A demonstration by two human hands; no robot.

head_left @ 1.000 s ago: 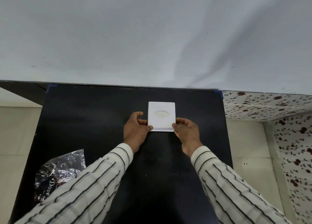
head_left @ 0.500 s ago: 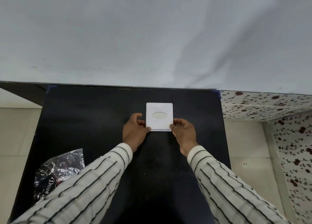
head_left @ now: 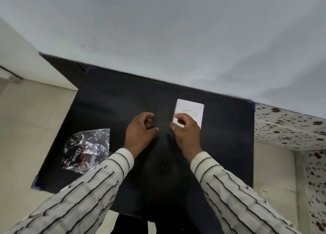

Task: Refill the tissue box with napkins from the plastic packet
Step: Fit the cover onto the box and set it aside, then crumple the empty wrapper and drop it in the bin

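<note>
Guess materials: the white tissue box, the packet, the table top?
Tissue box: smooth matte white, plastic or coated card; cannot tell which. Plastic packet: thin clear printed film, crinkled with sharp glints. Table top: matte black sheet covering, blue tape at corners.

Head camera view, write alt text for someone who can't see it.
Two bare hands, left and right, hover half-curled and empty over a black table, the right overlapping a flat white tissue box. A crinkled clear plastic packet lies at the table's left.
</note>
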